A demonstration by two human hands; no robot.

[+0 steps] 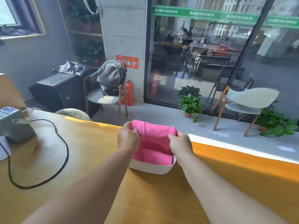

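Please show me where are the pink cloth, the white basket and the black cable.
pink cloth [155, 131]: head view, upper fold.
white basket [150, 168]: head view, front wall.
black cable [67, 152]: head view, right curve.

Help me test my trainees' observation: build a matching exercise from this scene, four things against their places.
Things
1. folded pink cloth
2. white ribbed plastic basket
3. grey fabric backpack
4. red cylindrical fire extinguisher

Places
A. on the floor beside the concrete pillar
B. on the yellow wooden table
C. gripped by the left hand and the right hand
D. on the wooden-legged chair

Pairs: 1-C, 2-B, 3-D, 4-A
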